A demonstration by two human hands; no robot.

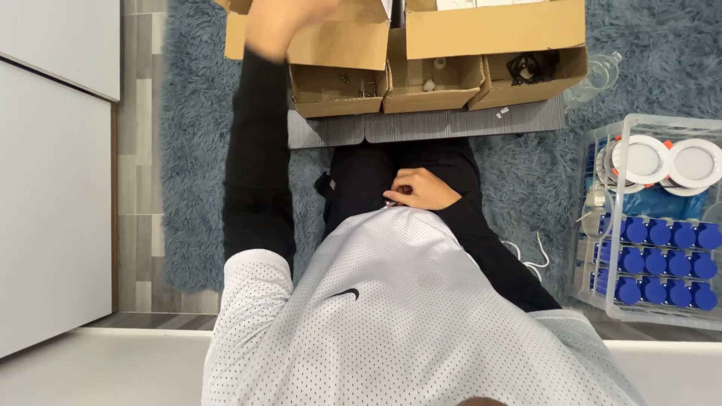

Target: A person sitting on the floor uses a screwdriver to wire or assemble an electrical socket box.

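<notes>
Nearest the camera is the person's chest in a white mesh shirt worn over black sleeves. Just past its hem the right hand rests low against the lap, fingers curled together around something small and pale at the fingertips; it is too small to tell what it is. The black trousers run on from there toward a grey ribbed mat lying on a shaggy blue-grey rug.

The left arm, in its black sleeve, stretches straight away from the body, and the left hand is raised over the left flap of a cardboard box. It is blurred and partly cut off by the top edge, so I cannot tell whether its fingers are apart or closed, or whether they hold anything.

Beyond the mat stand three small open cardboard trays in a row, with tiny parts inside: small screws in the left one, white pieces in the middle, a black coil in the right. Behind them sits a larger cardboard box.

To the right, well apart from both hands, a clear plastic crate holds rows of blue caps and round white lamp fittings. A white cupboard lines the left side.
</notes>
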